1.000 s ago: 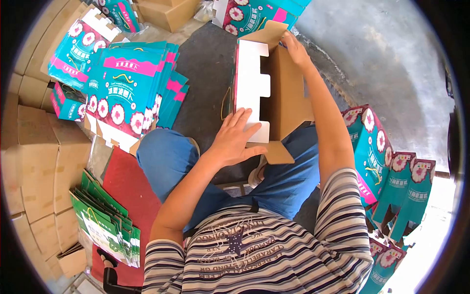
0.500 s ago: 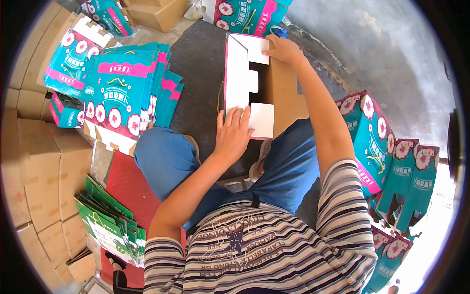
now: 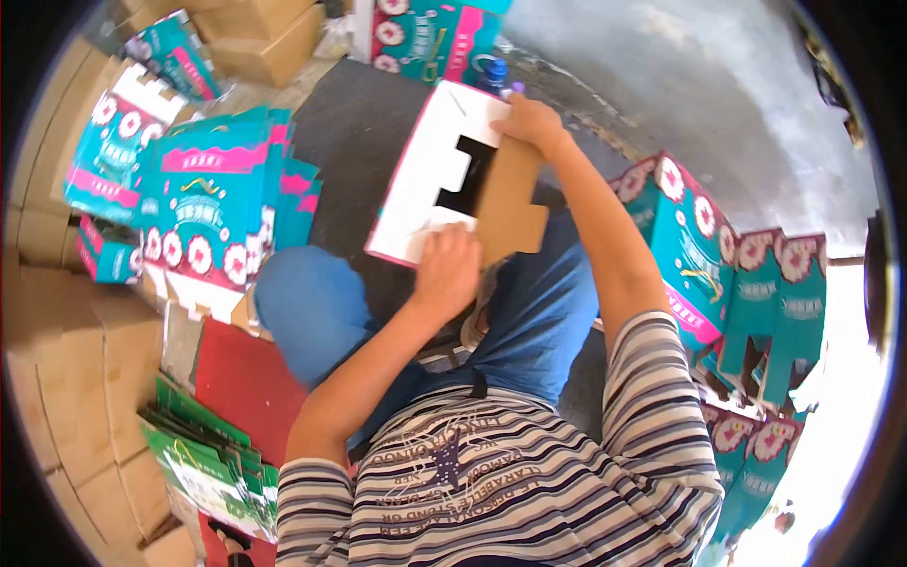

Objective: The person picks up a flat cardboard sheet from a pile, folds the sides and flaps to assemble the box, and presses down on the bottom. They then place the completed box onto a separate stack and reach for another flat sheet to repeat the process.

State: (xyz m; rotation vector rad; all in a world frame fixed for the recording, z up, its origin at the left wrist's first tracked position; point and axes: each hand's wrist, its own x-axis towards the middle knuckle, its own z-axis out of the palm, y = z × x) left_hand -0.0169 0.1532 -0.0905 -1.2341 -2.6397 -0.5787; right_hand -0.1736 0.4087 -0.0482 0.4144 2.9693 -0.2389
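Between my knees, a cardboard gift box [image 3: 416, 180] lies tilted with its open end up. White flaps are folded partly over the dark opening, and a brown flap [image 3: 513, 194] stands out on the right. My left hand [image 3: 449, 269] is at the near end, its curled fingers pressed on a white flap. At the far corner, my right hand [image 3: 529, 125] grips the box edge where the white and brown flaps meet. The undersides of both hands are hidden.
Teal printed cartons [image 3: 203, 194] are stacked on the left, above green bags [image 3: 203, 463]. More teal cartons [image 3: 694, 250] stand on the right. Brown boxes [image 3: 109, 350] line the left side. A blue bottle [image 3: 491, 74] is beyond the box.
The box has turned clockwise, its near end swinging left. White flaps now lie further over the opening. My left hand has shifted slightly down, and its fingers are more curled.
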